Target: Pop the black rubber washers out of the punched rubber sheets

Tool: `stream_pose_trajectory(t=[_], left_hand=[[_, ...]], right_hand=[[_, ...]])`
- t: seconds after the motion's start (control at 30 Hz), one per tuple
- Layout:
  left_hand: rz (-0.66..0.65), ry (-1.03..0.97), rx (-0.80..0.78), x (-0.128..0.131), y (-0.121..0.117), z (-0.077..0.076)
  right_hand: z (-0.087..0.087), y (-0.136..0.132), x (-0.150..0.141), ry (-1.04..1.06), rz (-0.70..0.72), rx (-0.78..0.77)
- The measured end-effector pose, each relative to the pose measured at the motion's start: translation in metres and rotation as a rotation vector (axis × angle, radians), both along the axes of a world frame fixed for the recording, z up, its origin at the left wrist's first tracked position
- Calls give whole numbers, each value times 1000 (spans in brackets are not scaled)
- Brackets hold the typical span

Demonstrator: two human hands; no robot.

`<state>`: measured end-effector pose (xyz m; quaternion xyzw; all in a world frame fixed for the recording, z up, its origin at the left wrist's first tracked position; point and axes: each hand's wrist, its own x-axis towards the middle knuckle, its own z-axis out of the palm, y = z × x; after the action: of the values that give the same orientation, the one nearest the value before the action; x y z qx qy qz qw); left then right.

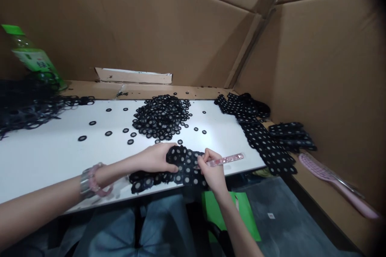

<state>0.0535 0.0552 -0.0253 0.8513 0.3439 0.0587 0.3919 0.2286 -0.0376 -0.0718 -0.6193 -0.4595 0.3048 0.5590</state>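
Observation:
My left hand (158,160) is closed on the near part of a black dotted sheet (187,170), thumb on top, at the front edge of the white table. Pale round spots run in rows across this sheet. In my right hand (214,170) is a slim pink patterned tool (230,159), held like a pen; its tip meets the sheet and cannot be made out clearly. Just beyond my hands rises a heap of small black rings (159,116) with pale centres. Several loose rings (108,133) lie scattered on the white table (45,160).
Tangled black cut-out scraps (27,100) and a green bottle (37,62) are at the left. More dotted black sheets (265,142) drape over the table's right edge. A pink hairbrush (334,180) lies on the cardboard at right. Cardboard walls (181,28) enclose the back and right.

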Motion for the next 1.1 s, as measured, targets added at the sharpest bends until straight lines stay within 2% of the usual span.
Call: stream_pose_trajectory(t=[0.1,0.17,0.23,0.27,0.37,0.5,0.67,0.87,1.1], left_hand=[[-50,211,154,-7,9,22],[-46,241,344,-4,8,32],[-91,205,510,7,2,32],[-142,189,544,14,-2,29],[-252,195,539,36,-8,13],[-245,245,502,52,0,-2],[-335,309,370,55,10,0],[-331,242,375,58,5,0],[-348,202,255,59,6,-1]], right_hand=[[-2,-2,-1,4,6,-7],[-3,-2,0,36,5,-9],[-3,-2,1,66,17,-12],[-4,-1,2,81,28,-12],[-4,-1,6,121,65,-7],[-6,-1,6,55,72,-9],[-8,-1,4,-57,44,-2],[-11,-2,5,-62,57,12],[-8,-3,3,-133,62,22]])
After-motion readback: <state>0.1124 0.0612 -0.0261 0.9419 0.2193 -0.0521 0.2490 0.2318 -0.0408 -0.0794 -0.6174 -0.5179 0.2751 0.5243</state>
